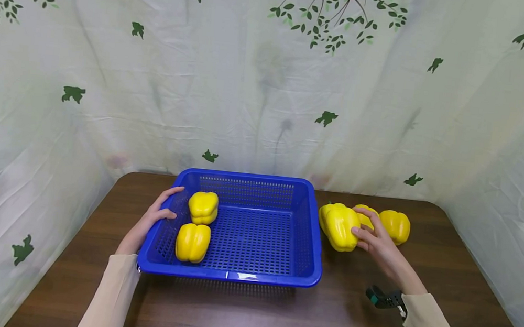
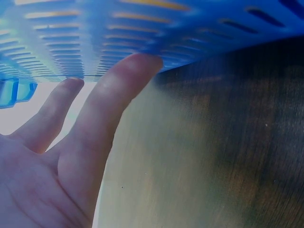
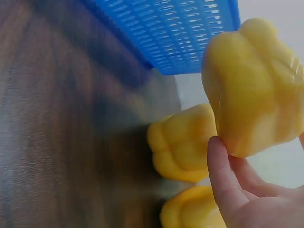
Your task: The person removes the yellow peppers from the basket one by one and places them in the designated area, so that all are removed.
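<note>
My right hand (image 1: 379, 246) holds a yellow bell pepper (image 1: 342, 227) beside the blue basket's right side, fingers and thumb around it. The right wrist view shows this pepper close up, raised above other yellow bell peppers (image 3: 183, 142). In the head view, others (image 1: 395, 227) sit behind it, partly hidden by the hand and the held pepper. At the basket (image 1: 232, 275), my left hand (image 1: 149, 220) touches the left side with fairly straight fingers; the left wrist view shows fingertips against its slotted wall. Two yellow bell peppers (image 1: 203, 208) lie in the basket's left part.
The basket stands on a dark brown wooden table (image 1: 257, 315). A pale curtain (image 1: 269, 90) with leaf prints hangs behind the table and along both sides. A black strap (image 1: 386, 298) is around my right wrist.
</note>
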`<state>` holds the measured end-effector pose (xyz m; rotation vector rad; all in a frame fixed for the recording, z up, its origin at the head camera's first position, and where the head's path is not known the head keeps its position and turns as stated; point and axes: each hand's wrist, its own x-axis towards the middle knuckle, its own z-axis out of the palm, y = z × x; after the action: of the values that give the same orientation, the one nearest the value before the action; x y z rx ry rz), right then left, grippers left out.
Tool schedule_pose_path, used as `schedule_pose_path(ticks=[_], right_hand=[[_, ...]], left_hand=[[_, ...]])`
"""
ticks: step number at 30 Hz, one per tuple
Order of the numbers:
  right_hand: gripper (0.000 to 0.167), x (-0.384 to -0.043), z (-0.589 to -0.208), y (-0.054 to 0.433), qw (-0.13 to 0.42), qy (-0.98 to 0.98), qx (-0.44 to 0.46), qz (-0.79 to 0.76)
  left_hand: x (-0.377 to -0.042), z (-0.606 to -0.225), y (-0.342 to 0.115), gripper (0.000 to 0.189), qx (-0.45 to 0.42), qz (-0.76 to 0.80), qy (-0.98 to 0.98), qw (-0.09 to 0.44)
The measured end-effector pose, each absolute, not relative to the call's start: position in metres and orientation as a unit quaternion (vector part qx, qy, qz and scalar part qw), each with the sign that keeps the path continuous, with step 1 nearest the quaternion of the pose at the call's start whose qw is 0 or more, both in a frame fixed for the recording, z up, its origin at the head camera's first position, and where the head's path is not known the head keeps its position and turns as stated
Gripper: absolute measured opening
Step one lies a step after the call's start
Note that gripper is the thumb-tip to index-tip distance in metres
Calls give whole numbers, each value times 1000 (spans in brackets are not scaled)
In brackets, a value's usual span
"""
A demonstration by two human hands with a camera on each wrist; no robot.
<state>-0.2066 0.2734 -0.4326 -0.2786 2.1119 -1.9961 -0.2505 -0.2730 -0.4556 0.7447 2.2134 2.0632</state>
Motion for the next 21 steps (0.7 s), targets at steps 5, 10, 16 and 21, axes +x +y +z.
schedule_pose_path(ticks=[5,10,16,21], right_hand=[[50,-200,-436,275,110,723,-93,-676],[49,-194,-439,276,114,725,-89,-673],[48,-188,-444,280,131,732,-83,-664],[48,-185,-449,284,140,740,-80,-653]], left_hand=[[-250,-455,-273,62,234,663,711,17],[-250,-455,-272,61,229,662,713,20],[-250,-454,-272,63,234,664,710,19],[-249,-454,-271,63,229,662,714,22]])
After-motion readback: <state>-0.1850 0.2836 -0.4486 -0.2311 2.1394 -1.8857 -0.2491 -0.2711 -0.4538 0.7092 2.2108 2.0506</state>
